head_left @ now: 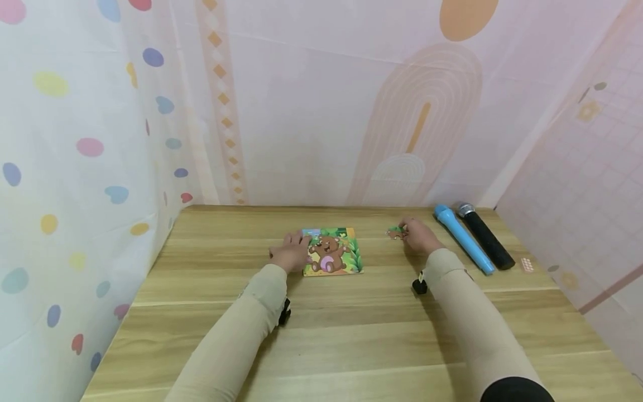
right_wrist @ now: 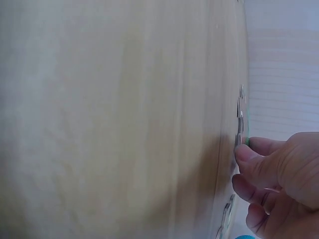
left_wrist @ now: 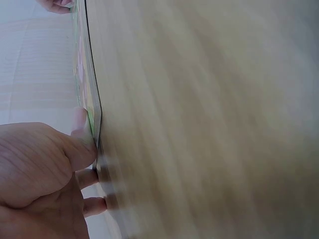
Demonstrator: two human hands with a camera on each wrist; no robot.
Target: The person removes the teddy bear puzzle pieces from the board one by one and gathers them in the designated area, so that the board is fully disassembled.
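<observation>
Left fingers (left_wrist: 88,178) at the near end of a thin board (left_wrist: 90,82), blurred wooden tabletop (left_wrist: 199,109) alongside

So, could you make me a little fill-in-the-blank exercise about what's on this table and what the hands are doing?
1. The picture board shows a brown cartoon ____.
2. In the head view, the left hand touches the board's ____ side.
3. The right hand pinches a puzzle piece between a finger and its ____.
4. The black microphone lies beside a ____ microphone.

Missing words: bear; left; thumb; blue.
</observation>
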